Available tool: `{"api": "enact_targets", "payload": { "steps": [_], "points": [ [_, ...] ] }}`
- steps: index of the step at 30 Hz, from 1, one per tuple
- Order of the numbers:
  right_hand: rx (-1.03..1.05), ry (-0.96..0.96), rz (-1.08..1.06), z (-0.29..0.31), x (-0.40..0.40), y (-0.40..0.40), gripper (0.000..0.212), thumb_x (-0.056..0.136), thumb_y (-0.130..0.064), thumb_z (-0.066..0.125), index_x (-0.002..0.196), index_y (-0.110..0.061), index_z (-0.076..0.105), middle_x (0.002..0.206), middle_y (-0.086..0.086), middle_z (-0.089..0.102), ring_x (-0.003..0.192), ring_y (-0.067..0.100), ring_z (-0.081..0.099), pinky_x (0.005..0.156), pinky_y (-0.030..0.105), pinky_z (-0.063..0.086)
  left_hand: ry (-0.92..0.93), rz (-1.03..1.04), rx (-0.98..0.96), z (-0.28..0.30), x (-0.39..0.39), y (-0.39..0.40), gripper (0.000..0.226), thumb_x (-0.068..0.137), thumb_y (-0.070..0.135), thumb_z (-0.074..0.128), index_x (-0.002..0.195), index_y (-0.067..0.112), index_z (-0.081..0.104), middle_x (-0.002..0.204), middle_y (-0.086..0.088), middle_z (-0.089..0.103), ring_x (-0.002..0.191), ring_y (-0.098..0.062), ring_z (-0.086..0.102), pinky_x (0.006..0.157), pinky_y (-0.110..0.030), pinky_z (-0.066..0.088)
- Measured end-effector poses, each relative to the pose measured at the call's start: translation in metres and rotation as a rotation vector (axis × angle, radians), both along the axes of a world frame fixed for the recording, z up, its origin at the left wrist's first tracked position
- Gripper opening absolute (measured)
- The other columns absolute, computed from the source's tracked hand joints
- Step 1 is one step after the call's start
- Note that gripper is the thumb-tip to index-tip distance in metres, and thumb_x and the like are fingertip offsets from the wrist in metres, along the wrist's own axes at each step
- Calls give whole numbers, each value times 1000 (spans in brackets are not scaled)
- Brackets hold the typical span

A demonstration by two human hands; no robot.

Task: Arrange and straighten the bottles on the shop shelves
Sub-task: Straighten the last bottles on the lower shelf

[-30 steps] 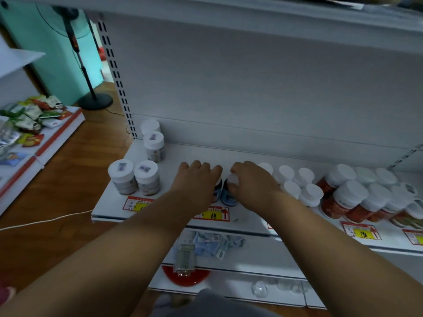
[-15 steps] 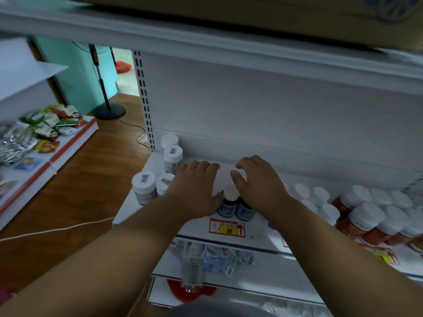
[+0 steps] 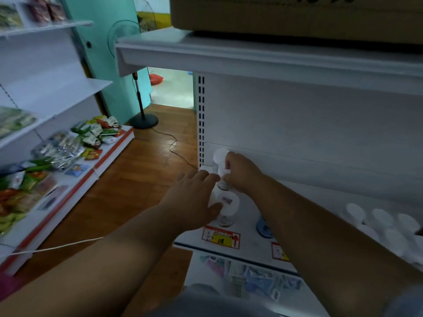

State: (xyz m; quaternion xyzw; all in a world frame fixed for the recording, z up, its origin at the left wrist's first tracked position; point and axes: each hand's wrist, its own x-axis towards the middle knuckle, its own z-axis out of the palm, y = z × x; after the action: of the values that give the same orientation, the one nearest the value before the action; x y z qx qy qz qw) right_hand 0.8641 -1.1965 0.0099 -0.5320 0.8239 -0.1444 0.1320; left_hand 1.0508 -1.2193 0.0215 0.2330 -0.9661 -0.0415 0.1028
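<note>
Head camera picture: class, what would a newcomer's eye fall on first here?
Two bare forearms reach in from below, the left hand and right hand meeting on white-capped bottles at the left end of a white shelf. Left of that, bright snack packets line a low red-edged shelf. A cardboard box sits overhead.

At the left end of the shelf [image 3: 320, 197], 3 white-capped bottles can be counted around the 2 hands: 1 at the back [image 3: 220, 156], 1 under the right hand's fingers [image 3: 223, 183], 1 in front [image 3: 227, 207]. 1 blue-labelled bottle [image 3: 263, 227] peeks beside the right forearm. Lower right, about 6 blurred white caps [image 3: 380, 223]. 2 price tags [image 3: 221, 236] show on the shelf edge.
</note>
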Motion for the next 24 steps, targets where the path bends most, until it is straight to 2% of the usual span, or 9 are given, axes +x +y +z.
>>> {"api": "enact_targets", "payload": {
  "steps": [2,5,9,12,14,17,20,22,24],
  "points": [
    [-72,-33,-47,-3,-1,2,23,75,-17,66,90,-14,49,94,8,55,76,17,50,57,26,32,33,8,33,0,4,-8,65,84,59,50,140,29,34,140,3,45,130,-21,37,107,-40,31],
    [-292,-164,-162,7,-2,17,37,72,-36,68,100,-21,49,96,-1,52,80,16,52,60,28,37,143,51,135,1,6,-15,68,84,58,53,142,26,33,143,2,43,131,-19,35,108,-36,30],
    [-511,-493,-234,42,4,46,27,72,-53,53,90,-33,54,86,-8,61,75,12,61,59,28,49,292,85,313,7,2,-15,76,79,68,53,140,27,35,138,5,46,125,-14,41,103,-35,36],
    [-592,-724,-202,54,8,69,23,77,-39,47,94,-35,62,94,-2,64,84,20,63,67,32,55,375,20,524,12,-2,-4,93,67,85,36,140,27,36,129,9,50,112,-6,48,92,-32,46],
    [-605,-821,-167,58,13,80,27,80,-31,45,98,-37,65,100,-1,64,91,22,63,73,36,55,397,-46,572,13,-6,6,93,65,88,38,137,28,39,121,12,52,102,1,49,84,-25,46],
    [-658,-818,-170,65,19,88,22,77,-31,52,94,-35,66,94,-6,67,85,15,65,65,28,53,446,-127,659,13,-16,19,70,65,78,53,122,37,45,107,20,56,93,3,53,73,-11,44],
    [-655,-811,-178,70,21,94,24,74,-31,56,97,-33,64,93,-10,66,85,13,66,64,24,51,553,-147,762,11,-22,25,52,68,67,63,111,43,45,95,24,58,88,7,54,69,-6,42],
    [-610,-817,-178,72,22,98,22,77,-35,56,99,-35,62,88,-15,66,82,9,67,63,23,54,594,-148,719,9,-26,25,49,71,62,66,110,39,47,92,24,57,86,8,55,67,-4,41],
    [-512,-682,-179,72,23,102,22,82,-47,58,103,-39,58,93,-12,65,79,7,67,60,24,56,557,-154,599,4,-29,24,53,71,63,66,111,37,45,92,24,55,85,7,54,67,-6,41]
  ]
}}
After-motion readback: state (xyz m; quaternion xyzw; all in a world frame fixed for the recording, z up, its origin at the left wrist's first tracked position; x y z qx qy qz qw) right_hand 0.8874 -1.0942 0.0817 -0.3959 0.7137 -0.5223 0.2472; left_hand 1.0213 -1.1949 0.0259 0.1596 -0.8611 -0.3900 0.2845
